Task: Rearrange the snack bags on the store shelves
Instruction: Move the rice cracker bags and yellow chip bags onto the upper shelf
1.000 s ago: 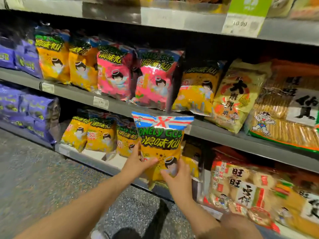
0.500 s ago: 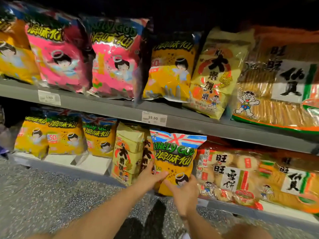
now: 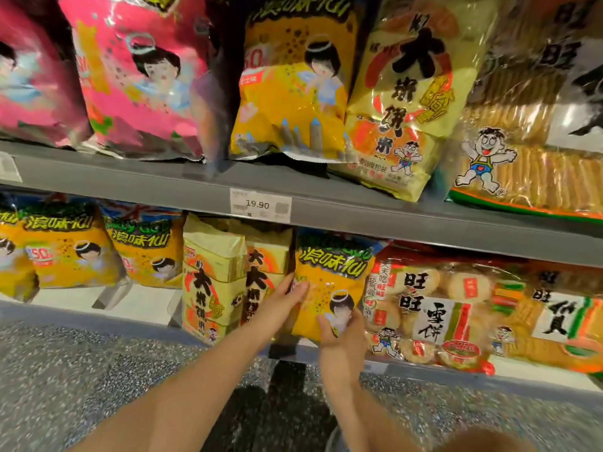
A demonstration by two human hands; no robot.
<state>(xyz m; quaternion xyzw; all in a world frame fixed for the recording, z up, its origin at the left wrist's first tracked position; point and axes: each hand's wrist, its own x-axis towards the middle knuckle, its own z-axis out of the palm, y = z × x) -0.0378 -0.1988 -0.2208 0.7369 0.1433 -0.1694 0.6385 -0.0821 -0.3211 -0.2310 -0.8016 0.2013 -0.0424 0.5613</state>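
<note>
A yellow snack bag [image 3: 329, 282] with green lettering and a haloed cartoon child stands upright on the lower shelf [image 3: 424, 370], its top tucked under the shelf above. My left hand [image 3: 280, 305] grips its left edge, thumb on the front. My right hand [image 3: 342, 334] grips its bottom right corner from below. The bag sits between pale yellow rice cracker packs [image 3: 212, 275] on its left and a clear pack of round rice crackers [image 3: 430, 308] on its right.
More yellow bags [image 3: 75, 246] stand further left on the lower shelf. The upper shelf [image 3: 391, 216] carries pink bags [image 3: 140, 76], a yellow bag [image 3: 293, 83] and cracker packs, with a 19.90 price tag [image 3: 260, 205] on its edge. Speckled grey floor [image 3: 65, 370] lies below.
Both hands have carried the yellow bag down from in front of the upper shelf and pushed it into the lower shelf. The view has moved closer and lower.
</note>
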